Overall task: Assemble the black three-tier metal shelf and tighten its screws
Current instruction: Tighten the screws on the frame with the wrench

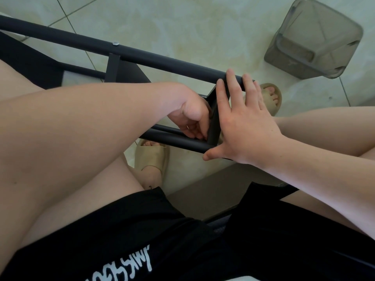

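text: white hand-drawn lettering | on: black shorts, left leg | state: upside down to me, cut by the frame's lower edge, letters unreadable

Soft, even daylight fills the scene and gives the pale floor a faint green cast. No hard glare shows, only a mild sheen on the tiles. Shadows are weak and soft-edged, and the gap between the legs at lower centre is the dimmest part. The black shelf and shorts sink to near-flat dark, though a screw glints. Wide-angle distortion bows the long tube and swells the limbs at the edges. Detail is slightly soft, notably on the right hand.
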Available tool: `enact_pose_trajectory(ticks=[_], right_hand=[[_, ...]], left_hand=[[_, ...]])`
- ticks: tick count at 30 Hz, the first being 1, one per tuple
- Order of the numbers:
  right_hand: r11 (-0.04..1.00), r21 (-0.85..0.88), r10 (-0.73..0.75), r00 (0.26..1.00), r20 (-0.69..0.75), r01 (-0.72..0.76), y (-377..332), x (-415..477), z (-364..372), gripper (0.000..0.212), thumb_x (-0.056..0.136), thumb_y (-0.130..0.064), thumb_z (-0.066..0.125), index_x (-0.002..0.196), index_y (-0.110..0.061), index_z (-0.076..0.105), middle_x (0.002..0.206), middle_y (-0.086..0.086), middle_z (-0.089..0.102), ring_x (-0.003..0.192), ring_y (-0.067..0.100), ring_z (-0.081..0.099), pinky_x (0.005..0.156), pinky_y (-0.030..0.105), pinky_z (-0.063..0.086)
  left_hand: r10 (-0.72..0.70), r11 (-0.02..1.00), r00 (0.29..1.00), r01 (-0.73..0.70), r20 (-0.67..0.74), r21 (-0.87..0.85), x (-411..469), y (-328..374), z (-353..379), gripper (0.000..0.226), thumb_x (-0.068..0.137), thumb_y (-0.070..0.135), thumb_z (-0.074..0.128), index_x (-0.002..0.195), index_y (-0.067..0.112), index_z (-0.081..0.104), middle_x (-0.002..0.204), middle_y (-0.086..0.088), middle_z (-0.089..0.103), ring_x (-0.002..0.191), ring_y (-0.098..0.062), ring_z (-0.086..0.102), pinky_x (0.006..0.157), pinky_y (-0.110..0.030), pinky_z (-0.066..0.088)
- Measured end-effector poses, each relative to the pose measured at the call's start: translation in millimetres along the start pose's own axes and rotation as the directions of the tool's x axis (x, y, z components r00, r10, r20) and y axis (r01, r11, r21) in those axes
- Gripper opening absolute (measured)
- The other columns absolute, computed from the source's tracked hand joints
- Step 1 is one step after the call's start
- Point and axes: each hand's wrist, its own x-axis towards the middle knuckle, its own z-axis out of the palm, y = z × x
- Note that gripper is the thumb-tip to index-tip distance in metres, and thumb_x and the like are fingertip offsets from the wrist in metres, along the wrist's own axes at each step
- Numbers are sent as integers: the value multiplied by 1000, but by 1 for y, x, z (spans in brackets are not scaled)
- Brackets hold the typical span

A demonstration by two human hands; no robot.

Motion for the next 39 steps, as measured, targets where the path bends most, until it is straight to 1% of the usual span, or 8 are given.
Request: enact_pose_trajectory(ticks=[4,8,13,20,26,30,34,39], right_hand=[[1000,-8,1,1000,-3,-1,0,0,0,158,53,-89,70,158,-3,-12,164,21,-21,151,49,-12,122,53,-8],[1000,-16,3,1000,2,-3,0,0,0,158,53,-89,69,158,-2,-13,164,21,-21,151,49,-12,122,54,-7],[1000,-10,4,1000,10,-4,0,0,-1,158,54,-89,69,158,-3,-13,164,20,-22,151,49,-13,123,54,-6],[1000,7,3,1000,6,-3,0,0,-2,158,54,-87,71,158,-3,-12,164,20,-21,151,48,-13,123,53,-7],[1000,2,3,1000,5,-3,0,0,-2,158,54,-88,71,158,-3,-13,164,20,-21,151,49,-13,122,53,-8],[1000,2,4,1000,5,-4,0,0,-1,159,53,-87,71,158,-3,-13,164,20,-21,151,49,-13,122,54,-7],[1000,4,7,1000,-1,-7,-1,0,-1,159,53,-87,72,158,-3,-12,164,20,-21,151,49,-12,123,53,-7],[1000,3,8,1000,0,-8,-1,0,0,159,52,-88,72,158,-3,-11,164,19,-21,151,48,-12,122,53,-8]], left_hand=[[-37,996,999,37,-5,76,-2,-1,-3,21,92,9,63,112,8,68,89,-3,67,75,-13,58,69,-24,45],[-46,997,999,45,13,70,0,-1,-1,7,90,4,64,94,8,68,77,-3,66,62,-10,53,56,-19,38],[-19,1000,1000,18,17,24,-1,1,-2,14,89,-3,62,99,5,68,82,-7,66,66,-12,57,61,-20,45],[33,997,999,-33,1,64,-1,0,-1,36,89,-7,59,125,-4,61,102,-16,62,80,-18,60,74,-26,49],[36,993,999,-34,-16,109,-5,-1,-4,37,89,3,66,124,12,66,117,-6,72,101,-18,69,90,-35,52],[-5,988,999,11,-38,156,-4,1,0,32,89,13,69,121,13,68,104,-2,73,91,-16,67,85,-32,50],[-3,991,998,11,-58,130,-4,3,3,27,89,7,67,116,7,68,88,-2,71,77,-12,66,65,-22,50],[20,998,998,-16,-57,59,-2,3,4,34,89,-3,62,124,-2,64,101,-13,67,84,-19,63,80,-29,51]])
